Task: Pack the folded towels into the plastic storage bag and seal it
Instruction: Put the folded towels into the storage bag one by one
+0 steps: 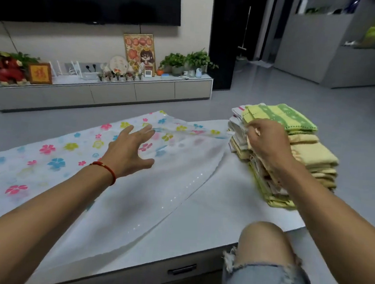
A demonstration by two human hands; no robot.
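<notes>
A flat plastic storage bag [48, 154] printed with coloured flowers lies spread over the left and middle of a white table [221, 210]. Its clear upper layer is lifted at the far edge. My left hand [130, 151] hovers over the bag's middle with fingers spread, holding nothing. A tall stack of folded towels [310, 155], mostly yellow with a green-patterned one on top, stands at the table's right edge. My right hand [264, 138] presses on the stack's left side, fingers curled into the towel edges near the top.
A low TV cabinet [110, 94] with plants, frames and ornaments runs along the far wall under a dark screen. Grey floor surrounds the table. My knee [263, 247] in torn jeans is at the table's front right corner.
</notes>
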